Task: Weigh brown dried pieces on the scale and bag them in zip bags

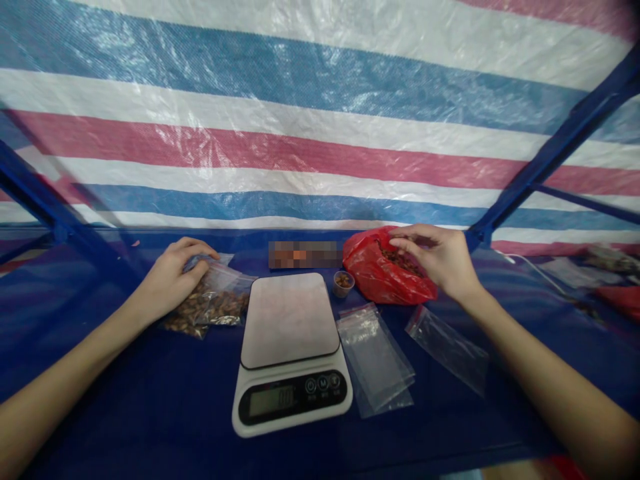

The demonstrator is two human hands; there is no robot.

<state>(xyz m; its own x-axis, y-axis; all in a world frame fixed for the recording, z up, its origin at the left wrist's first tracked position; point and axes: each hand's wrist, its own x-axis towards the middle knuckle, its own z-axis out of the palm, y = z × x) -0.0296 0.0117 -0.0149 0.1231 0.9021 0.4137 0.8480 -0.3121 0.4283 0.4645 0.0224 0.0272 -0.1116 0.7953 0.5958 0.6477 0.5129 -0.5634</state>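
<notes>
My left hand [177, 275] is curled around the top of clear zip-lock bags [223, 307] filled with small brown pieces, which lie left of the scale. The fingers and thumb are closed on the plastic. At the far right of the scale, my right hand [443, 257] pinches the rim of a red plastic bag [373, 277]. Dark reddish-brown bits show in its opening. A white kitchen scale [291, 323] stands between the hands with a bare platform, its display reading about zero. Beside the red bag sits a small clear cup [343, 284] holding brown pieces.
Flat, unfilled zip-lock bags [375, 360] lie right of the scale, and another clear bag [450, 347] lies farther right. A blurred-out box [304, 255] is behind the scale. Blue metal posts [560, 150] and a striped tarp [300, 153] enclose the blue table [175, 413].
</notes>
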